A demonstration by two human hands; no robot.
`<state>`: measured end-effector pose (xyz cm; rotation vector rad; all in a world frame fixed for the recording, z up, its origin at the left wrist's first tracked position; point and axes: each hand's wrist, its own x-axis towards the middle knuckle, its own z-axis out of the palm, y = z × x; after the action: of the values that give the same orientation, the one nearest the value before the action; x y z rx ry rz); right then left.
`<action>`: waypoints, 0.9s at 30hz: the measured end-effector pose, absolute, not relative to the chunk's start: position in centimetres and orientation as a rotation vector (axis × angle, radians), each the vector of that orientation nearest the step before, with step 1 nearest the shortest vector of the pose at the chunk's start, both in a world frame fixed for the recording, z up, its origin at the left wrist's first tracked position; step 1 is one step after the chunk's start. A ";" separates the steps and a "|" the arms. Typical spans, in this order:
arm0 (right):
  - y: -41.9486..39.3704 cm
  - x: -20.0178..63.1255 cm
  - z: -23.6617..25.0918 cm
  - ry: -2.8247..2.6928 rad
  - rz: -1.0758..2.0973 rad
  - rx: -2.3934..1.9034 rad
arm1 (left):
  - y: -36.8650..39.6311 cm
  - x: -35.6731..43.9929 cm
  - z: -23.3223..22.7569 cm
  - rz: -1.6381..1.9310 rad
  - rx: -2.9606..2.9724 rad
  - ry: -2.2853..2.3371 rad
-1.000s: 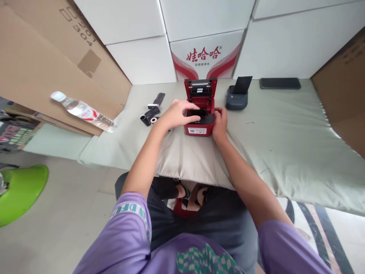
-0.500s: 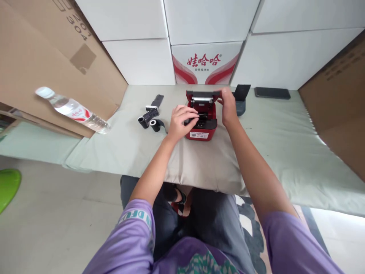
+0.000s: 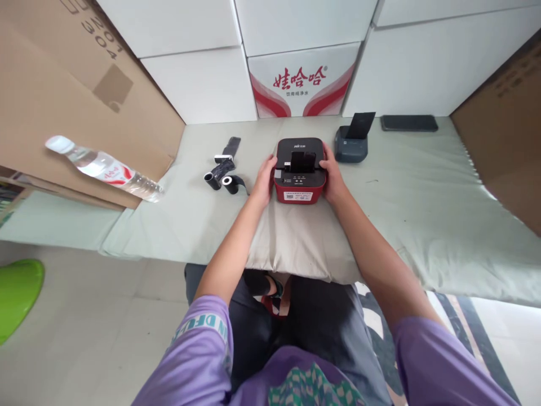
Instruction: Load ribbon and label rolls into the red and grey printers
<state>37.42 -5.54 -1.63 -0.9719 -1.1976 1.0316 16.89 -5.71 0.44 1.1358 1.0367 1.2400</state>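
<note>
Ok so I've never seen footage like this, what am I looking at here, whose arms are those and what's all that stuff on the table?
The picture comes from a camera worn on a person's head, looking forward and down, so the two arms in purple sleeves are the wearer's own. The left hand and right hand press against either side of a small red printer with a black lid, which is shut. It sits on a pale cloth-covered table. To its left lie black ribbon rolls; further left a water bottle lies against brown cardboard. Behind the printer on the right stand a grey printer and a dark phone. White boxes are stacked at the back.
</note>
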 end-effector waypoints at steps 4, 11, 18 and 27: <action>-5.8 37.7 -1.3 -1.222 1.048 -0.974 | -6.2 16.8 0.7 1.123 1.079 0.864; -5.0 38.0 -1.3 -1.149 1.107 -0.994 | -5.5 16.6 0.5 1.203 1.039 0.943; -10.6 37.2 -1.1 -1.177 1.067 -1.036 | -9.9 17.6 -0.5 1.401 1.120 0.940; -9.6 37.8 1.3 -1.451 0.544 -1.102 | -5.2 20.2 2.9 1.348 1.405 0.898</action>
<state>37.81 -9.61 1.33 -1.1021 -1.4508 0.5435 20.22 -5.15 2.89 1.4048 0.8984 1.3475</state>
